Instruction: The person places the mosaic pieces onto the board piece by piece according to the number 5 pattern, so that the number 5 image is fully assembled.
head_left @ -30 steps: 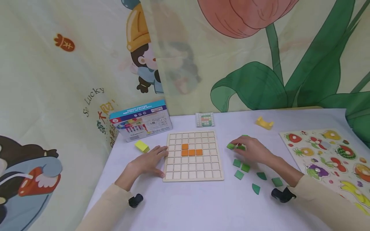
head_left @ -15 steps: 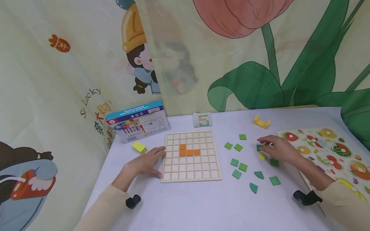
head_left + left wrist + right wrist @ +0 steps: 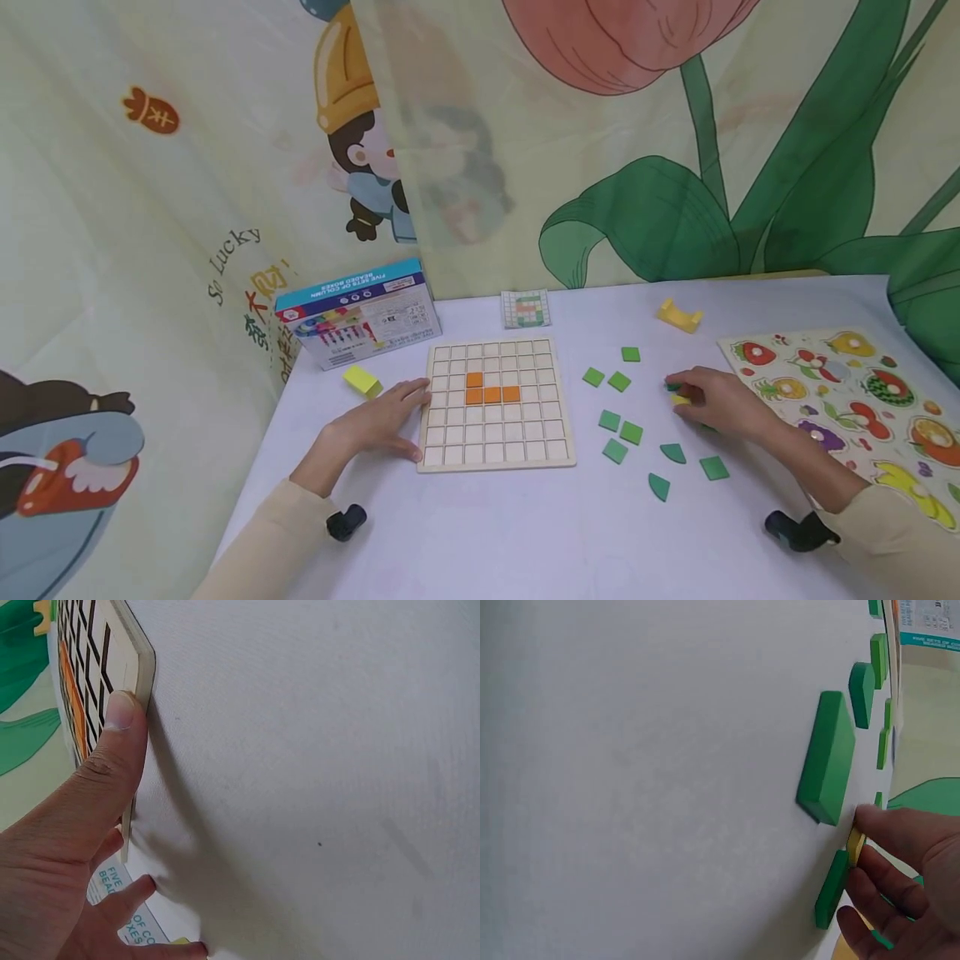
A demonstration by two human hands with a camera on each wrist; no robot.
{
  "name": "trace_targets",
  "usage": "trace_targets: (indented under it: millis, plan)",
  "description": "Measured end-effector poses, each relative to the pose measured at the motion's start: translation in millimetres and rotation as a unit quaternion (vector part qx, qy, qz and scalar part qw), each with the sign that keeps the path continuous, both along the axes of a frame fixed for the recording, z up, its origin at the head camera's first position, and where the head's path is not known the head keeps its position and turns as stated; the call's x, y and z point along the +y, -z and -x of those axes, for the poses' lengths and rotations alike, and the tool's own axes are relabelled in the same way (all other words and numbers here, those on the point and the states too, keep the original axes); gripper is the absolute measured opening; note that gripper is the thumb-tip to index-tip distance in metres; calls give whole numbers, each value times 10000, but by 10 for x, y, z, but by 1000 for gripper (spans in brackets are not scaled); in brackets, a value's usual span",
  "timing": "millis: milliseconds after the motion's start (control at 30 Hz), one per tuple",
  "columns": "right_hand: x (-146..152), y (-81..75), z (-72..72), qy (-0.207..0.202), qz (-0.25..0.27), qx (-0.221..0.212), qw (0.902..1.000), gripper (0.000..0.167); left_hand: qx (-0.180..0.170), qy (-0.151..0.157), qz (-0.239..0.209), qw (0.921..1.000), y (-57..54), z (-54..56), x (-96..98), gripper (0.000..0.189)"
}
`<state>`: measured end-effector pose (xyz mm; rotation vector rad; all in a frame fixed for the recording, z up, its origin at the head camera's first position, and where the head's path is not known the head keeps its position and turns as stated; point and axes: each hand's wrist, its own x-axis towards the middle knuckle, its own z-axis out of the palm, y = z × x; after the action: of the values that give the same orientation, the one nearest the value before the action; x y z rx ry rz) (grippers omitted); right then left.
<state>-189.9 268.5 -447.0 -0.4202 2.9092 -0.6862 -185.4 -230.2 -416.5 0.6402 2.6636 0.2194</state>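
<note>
My left hand [image 3: 375,425] rests at the left edge of a wooden grid board [image 3: 495,455], fingers spread; its thumb touches the near corner in the left wrist view. Several orange tiles [image 3: 492,395] sit in the grid. To the right of the board, my right hand [image 3: 723,404] pinches a small yellow tile [image 3: 856,841] between thumb and fingers. A dark green piece [image 3: 672,387] shows by the index fingertip, partly covered. Several green square tiles [image 3: 632,432] and two dark green quarter-round pieces [image 3: 659,487] lie on the table nearby.
A printed box [image 3: 360,312] and a yellow block [image 3: 363,382] stand at the back left. Behind the board lies a small pattern card [image 3: 526,310]. A yellow holder [image 3: 679,316] is at the back right, and a fruit picture board [image 3: 780,350] covers the right side.
My right hand has left the light green tiles, which now lie on the table. It moved right to the yellow tile and its fingers closed in. The left hand stays at the board.
</note>
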Motion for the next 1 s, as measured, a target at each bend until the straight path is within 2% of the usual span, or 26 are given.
trace_targets:
  millis: [133, 267, 400, 533, 700, 800, 1000]
  plan:
    - [-90, -53, 8, -42, 53, 128, 9999, 43, 10, 9, 56, 10000, -8, 2, -12, 93]
    - [-324, -143, 49, -204, 247, 230, 9992, 41, -3, 0, 26, 10000, -6, 4, -23, 93]
    - [-697, -207, 126, -612, 433, 326, 9967, 40, -42, -46, -24, 10000, 3, 1, -21, 93]
    - [-1112, -222, 219, -961, 555, 230, 9936, 40, -109, -105, -123, 9998, 24, 8, -6, 92]
    - [-1580, -175, 321, -1125, 678, 103, 9913, 36, -182, -172, -178, 9995, 27, 10, 7, 92]
    - [-1780, -117, 356, -1155, 565, 241, 9914, 33, -185, -173, -213, 9995, 20, 8, 11, 91]
    - [-1963, -41, 354, -1160, -105, 601, 9914, 32, -204, -175, -192, 9995, -4, -1, -13, 89]
